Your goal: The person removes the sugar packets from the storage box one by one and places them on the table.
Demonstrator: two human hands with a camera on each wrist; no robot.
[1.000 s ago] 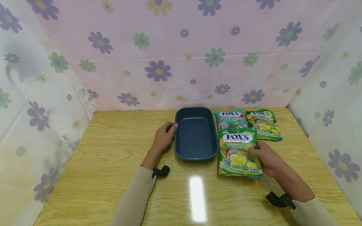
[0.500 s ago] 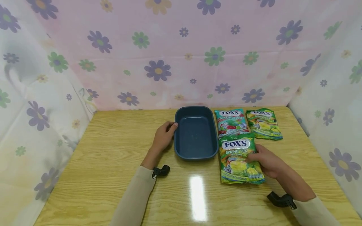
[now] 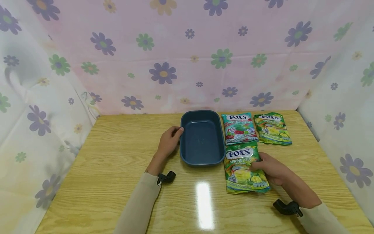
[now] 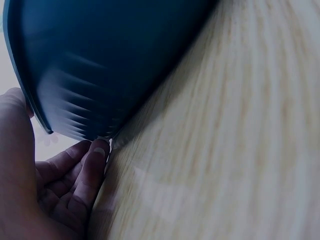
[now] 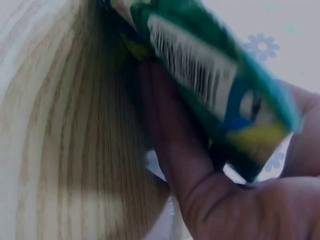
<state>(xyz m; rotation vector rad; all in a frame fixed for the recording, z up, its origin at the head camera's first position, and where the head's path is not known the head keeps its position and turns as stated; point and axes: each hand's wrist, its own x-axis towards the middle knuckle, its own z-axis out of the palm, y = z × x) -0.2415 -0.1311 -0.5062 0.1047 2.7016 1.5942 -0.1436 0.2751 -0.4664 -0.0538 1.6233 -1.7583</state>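
Observation:
At the left side of the dark blue plastic tray (image 3: 202, 143), my left hand (image 3: 169, 141) has its thumb on the rim and its fingers against the outer wall near the base, as the left wrist view shows. My right hand (image 3: 273, 169) grips a green Spring Tea candy bag (image 3: 241, 182) by its right edge, thumb on top and fingers underneath. The bag's barcode side (image 5: 192, 62) faces the right wrist camera. Just behind the held bag lies a teal Mint Blossom candy bag (image 3: 239, 128). Nothing lies inside the tray.
Another green Spring Tea bag (image 3: 273, 128) lies at the back right of the wooden table (image 3: 122, 146). Flowered cloth (image 3: 187, 81) hangs behind the table and at both sides.
My right hand has drawn the green candy bag toward the front, uncovering more of the teal bag, and lately slightly left. My left hand and the tray have kept their place.

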